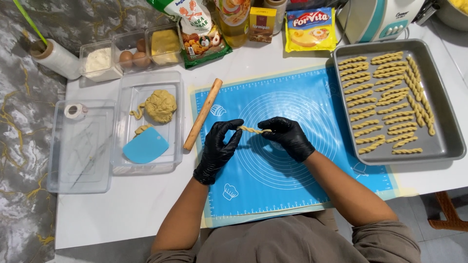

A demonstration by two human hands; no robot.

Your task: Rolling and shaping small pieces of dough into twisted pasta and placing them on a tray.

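A twisted dough strip [253,130] is pinched at its ends by the gloved left hand [218,148] and right hand [288,137] — held just above the blue mat [292,180], mid-tabletop; filled baking tray [438,146] at the right edge.

Mat [292,185] centre free; rolling pin [203,114] left, tray [451,141] right.

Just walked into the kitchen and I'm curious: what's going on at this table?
A person in black gloves holds a twisted dough strip by its ends, left hand and right hand, above a blue silicone baking mat. A wooden rolling pin lies on the mat's left edge. To the right, a grey baking tray is nearly filled with rows of finished twists. On the left, a clear container holds a dough lump and a blue scraper.
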